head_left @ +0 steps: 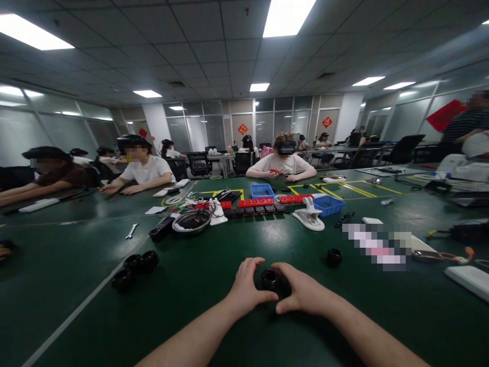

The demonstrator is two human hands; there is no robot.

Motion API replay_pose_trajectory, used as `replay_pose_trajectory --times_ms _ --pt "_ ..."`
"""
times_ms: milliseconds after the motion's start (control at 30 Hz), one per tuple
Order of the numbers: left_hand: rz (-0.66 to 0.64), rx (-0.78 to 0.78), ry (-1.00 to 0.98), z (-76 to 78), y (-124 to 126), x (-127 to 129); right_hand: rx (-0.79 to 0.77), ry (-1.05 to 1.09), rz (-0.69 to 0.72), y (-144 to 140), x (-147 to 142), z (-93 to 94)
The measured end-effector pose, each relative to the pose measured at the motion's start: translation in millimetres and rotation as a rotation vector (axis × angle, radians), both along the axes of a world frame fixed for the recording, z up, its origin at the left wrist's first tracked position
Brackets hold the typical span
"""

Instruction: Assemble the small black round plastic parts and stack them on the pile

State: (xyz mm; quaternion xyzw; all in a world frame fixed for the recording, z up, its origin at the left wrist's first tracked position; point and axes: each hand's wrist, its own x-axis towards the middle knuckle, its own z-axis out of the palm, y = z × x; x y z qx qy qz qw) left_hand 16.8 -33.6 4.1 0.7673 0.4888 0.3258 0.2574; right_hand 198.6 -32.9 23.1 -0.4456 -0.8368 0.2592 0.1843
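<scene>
Table [57, 285], lower frame: dark green, matt, faintly sheened under ceiling lights. Black ring part [269, 279], lower centre: glossy plastic by its look. Clamp [309, 216], centre right: smooth white plastic. Bins [263, 191], centre: blue plastic. Wrench [131, 232], centre left: bright metal.

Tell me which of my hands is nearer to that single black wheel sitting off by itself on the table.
Right. The right hand sits just below and left of the lone black wheel; the left hand is farther left, across the black part both hands hold.

The 1 head camera looks forward and down across the green table [76, 275], hands close below.
</scene>
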Motion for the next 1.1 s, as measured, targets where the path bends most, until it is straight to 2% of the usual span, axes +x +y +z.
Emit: replay_pose_trajectory --times_ms 67,200,333,467,567,700,833,967,1100 --pt "-0.048 -0.013 0.048 0.8 -0.5 -2.2 -0.026 0.123 -0.018 2.7 5.9 -2.3" --pt "-0.081 0.026 0.181 2.0 -4.2 0.9 0.097 0.235 -0.123 4.7 3.2 -7.2" --pt "-0.051 0.073 0.252 -1.5 -4.0 5.7 0.227 0.161 -0.087 -4.6 -10.4 -2.9" --pt "-0.017 0.081 0.280 -5.1 -1.3 7.8 0.277 0.049 -0.063 -12.1 -18.9 2.7" --pt "0.002 0.054 0.276 -2.4 -1.9 8.3 0.308 0.180 -0.089 -10.7 -16.5 5.4" --pt "0.011 0.016 0.250 4.9 -5.1 8.5 0.300 0.450 -0.247 -2.3 -7.6 5.3" --pt "0.050 -0.015 0.222 9.0 -6.9 9.0 0.241 0.549 -0.337 12.0 -2.0 -8.5" --pt "0.124 0.004 0.261 11.2 -3.5 4.9 0.159 0.421 -0.332 24.8 -2.1 -29.1" --pt "0.212 -0.025 0.325 14.7 3.6 -13.5 0.157 0.297 -0.368 26.9 -1.3 -37.5"
